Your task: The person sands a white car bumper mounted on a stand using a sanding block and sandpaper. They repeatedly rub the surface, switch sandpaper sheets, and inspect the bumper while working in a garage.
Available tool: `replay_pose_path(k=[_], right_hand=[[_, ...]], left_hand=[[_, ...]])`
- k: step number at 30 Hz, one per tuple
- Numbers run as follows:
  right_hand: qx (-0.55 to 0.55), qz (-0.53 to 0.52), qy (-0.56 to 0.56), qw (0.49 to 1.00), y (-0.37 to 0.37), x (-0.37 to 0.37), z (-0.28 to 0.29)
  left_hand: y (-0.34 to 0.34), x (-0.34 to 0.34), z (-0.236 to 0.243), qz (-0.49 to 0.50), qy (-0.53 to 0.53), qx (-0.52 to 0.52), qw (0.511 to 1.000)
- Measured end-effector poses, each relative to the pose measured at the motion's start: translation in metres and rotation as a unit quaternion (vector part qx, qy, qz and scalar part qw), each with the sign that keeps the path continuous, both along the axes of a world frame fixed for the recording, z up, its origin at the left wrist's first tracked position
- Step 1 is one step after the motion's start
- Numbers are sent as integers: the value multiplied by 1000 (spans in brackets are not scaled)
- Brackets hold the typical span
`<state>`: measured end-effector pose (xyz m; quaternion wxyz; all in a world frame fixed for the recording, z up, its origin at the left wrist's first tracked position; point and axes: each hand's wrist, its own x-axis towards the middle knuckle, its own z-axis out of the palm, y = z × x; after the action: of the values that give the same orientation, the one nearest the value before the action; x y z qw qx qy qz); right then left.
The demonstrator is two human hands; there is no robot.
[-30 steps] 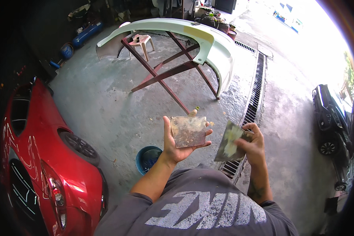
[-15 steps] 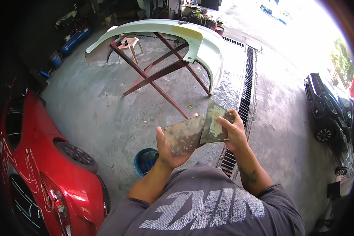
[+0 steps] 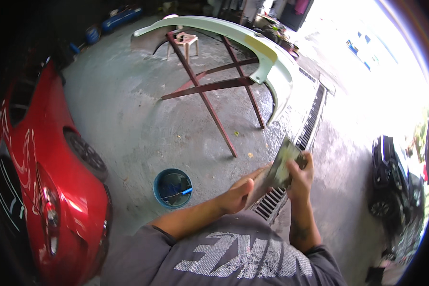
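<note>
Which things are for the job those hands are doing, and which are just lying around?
In use:
smeared plate, in the right hand
tan plate, at the left hand

Untouched, probably just around:
bucket
red car
black car
bumper (might belong; can't tell)

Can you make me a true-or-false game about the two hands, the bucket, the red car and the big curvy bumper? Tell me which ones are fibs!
1. The right grip holds a flat, smeared plate. True.
2. The left grip is inside the bucket. False: the left grip holds a second plate, away from the bucket.
3. A red car is on the left side of the picture. True.
4. The pale green bumper lies flat on the floor. False: the bumper is up on a dark red stand.
5. Something with a blue end is in the bucket. True.
</note>
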<state>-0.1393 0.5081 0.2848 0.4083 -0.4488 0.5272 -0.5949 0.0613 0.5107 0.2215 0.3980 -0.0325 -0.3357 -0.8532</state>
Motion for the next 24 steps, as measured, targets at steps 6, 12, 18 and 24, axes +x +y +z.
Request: replay_pose_path(k=[6, 12, 18, 24], right_hand=[[3, -21, -61, 998, -8, 20, 15], [-87, 133, 121, 980, 14, 17, 5], [-81, 134, 229, 961, 22, 37, -2], [74, 66, -71, 993, 17, 43, -2]], left_hand=[[3, 11, 0, 34, -16, 3, 999], [1, 20, -8, -40, -2, 47, 998], [-1, 20, -13, -23, -36, 66, 997], [-32, 36, -93, 108, -131, 254, 952]])
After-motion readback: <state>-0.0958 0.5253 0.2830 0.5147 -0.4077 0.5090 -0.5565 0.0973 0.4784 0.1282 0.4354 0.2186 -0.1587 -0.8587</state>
